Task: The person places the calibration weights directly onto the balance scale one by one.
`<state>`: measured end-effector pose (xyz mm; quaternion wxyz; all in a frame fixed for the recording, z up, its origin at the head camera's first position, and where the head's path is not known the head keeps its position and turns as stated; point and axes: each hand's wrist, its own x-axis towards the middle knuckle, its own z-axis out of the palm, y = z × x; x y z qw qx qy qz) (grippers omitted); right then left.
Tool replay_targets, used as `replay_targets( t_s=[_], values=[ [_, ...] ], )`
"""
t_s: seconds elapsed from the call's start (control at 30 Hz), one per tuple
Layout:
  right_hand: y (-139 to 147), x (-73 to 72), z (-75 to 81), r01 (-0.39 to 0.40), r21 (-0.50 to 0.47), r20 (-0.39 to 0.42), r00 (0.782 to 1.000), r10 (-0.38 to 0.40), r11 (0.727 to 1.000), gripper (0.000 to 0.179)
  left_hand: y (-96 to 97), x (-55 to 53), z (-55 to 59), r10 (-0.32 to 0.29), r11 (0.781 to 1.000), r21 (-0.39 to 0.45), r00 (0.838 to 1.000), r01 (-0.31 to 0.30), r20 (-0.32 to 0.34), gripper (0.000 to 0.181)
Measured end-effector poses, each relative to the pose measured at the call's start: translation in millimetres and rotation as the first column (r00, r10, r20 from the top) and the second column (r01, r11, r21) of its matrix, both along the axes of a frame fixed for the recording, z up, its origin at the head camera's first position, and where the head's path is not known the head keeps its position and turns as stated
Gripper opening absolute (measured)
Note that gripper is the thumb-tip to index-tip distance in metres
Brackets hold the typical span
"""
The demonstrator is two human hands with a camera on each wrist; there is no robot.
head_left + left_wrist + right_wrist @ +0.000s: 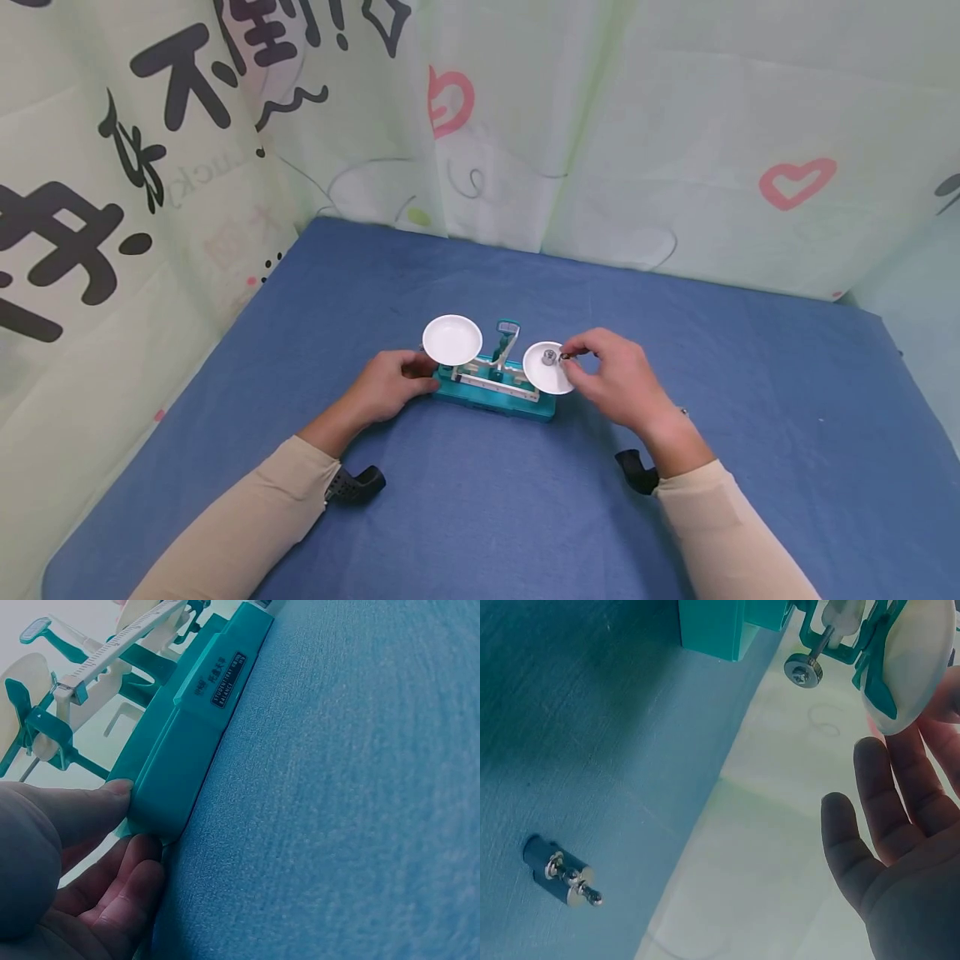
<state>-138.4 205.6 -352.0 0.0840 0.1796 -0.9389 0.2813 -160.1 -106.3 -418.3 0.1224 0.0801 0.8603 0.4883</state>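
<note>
A teal balance scale (pixel 495 404) with a white beam stands on the blue cloth. Its left pan (pixel 452 340) is bare and sits higher in the head view than its right pan (pixel 542 379). My left hand (pixel 390 385) grips the left end of the base, thumb on top and curled fingers low at the end. A silver weight (pixel 549 357) stands in the right pan. Over that pan's right edge, my right hand (pixel 618 379) pinches a small metal weight (pixel 566 357) between thumb and forefinger. Its other fingers spread below the pan in the right wrist view.
Beyond the right hand, a few metal weights (pixel 570 879) stand on the cloth, mostly hidden behind the wrist in the head view. A round adjusting nut (pixel 803 670) sticks out from the scale's right end. A printed curtain (pixel 675 150) hangs along the table's back edge.
</note>
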Motion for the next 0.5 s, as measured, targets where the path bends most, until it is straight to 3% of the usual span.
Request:
replay_targets(
  t_s=[0.5],
  values=[
    [-2.6,-1.1,2.8,-0.001,0.034,-0.013,1.0,0.001,0.999,0.011,1.4,1.6,1.9,0.011,1.0,-0.003,1.0,-0.011,0.006,0.027]
  ],
)
